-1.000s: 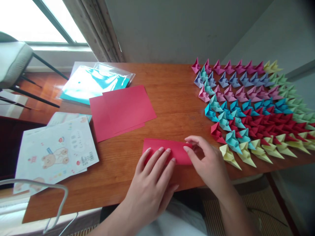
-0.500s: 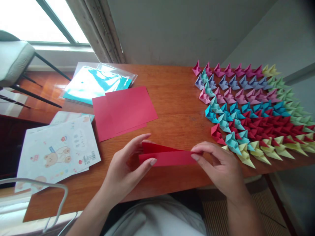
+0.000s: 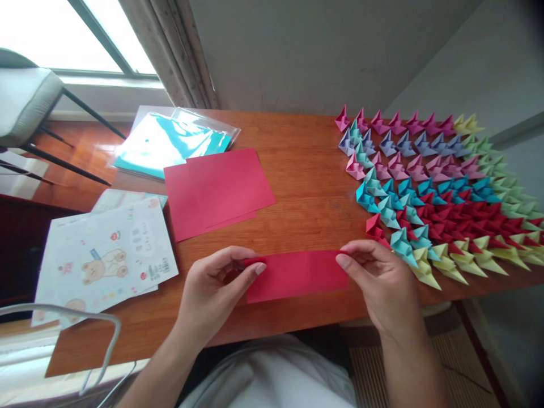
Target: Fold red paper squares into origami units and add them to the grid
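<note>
A sheet of red paper (image 3: 300, 276), doubled over into a long strip, is held up between my two hands near the table's front edge. My left hand (image 3: 219, 289) pinches its upper left corner between thumb and fingers. At the upper right corner, my right hand (image 3: 378, 280) has a like pinch, thumb in front. The upper edge runs almost straight from hand to hand, and the broad face is turned toward me. Further back on the left lie larger flat red sheets (image 3: 221, 190), overlapping one another.
Rows of folded paper boats (image 3: 437, 170) in many colours cover the table's right side. Clear-wrapped blue paper (image 3: 170, 141) lies at the back left, with a bear-print pad (image 3: 106, 258) nearer. A bent white tube (image 3: 113, 334) crosses the lower left corner. A chair (image 3: 34, 107) stands beyond.
My left hand has closed on the paper's left end, where the layers stood apart before. The strip's face has come round toward me, and its two layers now lie together.
</note>
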Demonstrator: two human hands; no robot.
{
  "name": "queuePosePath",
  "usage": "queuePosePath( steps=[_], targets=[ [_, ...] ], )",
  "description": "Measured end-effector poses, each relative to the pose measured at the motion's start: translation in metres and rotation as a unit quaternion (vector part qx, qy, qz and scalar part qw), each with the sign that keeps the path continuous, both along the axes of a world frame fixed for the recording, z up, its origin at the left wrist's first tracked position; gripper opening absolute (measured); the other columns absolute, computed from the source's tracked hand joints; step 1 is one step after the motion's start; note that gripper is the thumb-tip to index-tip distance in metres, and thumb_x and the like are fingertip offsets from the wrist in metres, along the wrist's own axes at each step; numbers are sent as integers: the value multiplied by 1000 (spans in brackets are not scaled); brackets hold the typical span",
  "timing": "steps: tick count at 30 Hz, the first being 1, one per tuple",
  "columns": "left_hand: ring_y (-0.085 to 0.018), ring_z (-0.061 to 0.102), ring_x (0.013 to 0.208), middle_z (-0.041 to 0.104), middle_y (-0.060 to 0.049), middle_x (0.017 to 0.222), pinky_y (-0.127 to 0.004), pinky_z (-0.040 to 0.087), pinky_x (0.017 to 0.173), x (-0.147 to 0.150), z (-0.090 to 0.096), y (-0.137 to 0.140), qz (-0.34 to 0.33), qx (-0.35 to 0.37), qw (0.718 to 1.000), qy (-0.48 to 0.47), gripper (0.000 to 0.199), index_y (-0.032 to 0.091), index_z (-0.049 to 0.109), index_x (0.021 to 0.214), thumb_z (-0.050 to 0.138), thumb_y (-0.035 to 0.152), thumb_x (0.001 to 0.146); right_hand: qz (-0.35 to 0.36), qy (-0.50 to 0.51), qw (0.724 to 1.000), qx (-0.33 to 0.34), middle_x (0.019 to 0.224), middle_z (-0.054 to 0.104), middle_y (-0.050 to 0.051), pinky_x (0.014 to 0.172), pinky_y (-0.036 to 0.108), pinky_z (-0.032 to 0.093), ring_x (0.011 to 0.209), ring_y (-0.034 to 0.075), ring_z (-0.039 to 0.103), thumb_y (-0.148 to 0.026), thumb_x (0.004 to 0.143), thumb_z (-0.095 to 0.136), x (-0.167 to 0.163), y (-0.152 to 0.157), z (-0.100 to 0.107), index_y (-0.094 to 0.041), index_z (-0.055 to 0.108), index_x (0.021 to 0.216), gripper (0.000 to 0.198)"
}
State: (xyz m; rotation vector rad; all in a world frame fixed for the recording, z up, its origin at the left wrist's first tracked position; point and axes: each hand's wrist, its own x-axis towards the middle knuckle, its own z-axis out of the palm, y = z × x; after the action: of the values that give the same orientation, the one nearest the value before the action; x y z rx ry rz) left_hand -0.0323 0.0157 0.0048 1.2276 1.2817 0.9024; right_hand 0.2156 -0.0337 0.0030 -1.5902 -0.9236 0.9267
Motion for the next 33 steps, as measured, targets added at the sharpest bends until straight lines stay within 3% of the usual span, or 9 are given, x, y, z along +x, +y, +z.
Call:
queuePosePath(
  steps=[5,11,33],
  targets=[
    [-11,65,65,72,0,76,-17,54,58,2,4,-1,16,-7,1000,-3,27,20,78,100,83,24,75,-8,19,1000,-1,78,74,1,65,24,58,71,15,70,-32,77,83,1,0,0,-23,74,85,16],
    [-14,69,74,77,-4,88,-20,58,66,1,-1,-2,3,8,1000,-12,19,19,79,95,82,23,77,-1,-8,1000,11,76,74,3,63,26,59,69,16,70,-34,76,83,2,2,-1,-22,74,84,17],
    [-15,69,72,77,-4,84,-20,58,62,2,1,-1,3,17,1000,11,15,19,79,90,83,25,76,-2,-2,1000,-9,83,75,2,69,28,60,75,17,71,-33,79,81,-1,-2,5,-23,73,88,16]
  ],
)
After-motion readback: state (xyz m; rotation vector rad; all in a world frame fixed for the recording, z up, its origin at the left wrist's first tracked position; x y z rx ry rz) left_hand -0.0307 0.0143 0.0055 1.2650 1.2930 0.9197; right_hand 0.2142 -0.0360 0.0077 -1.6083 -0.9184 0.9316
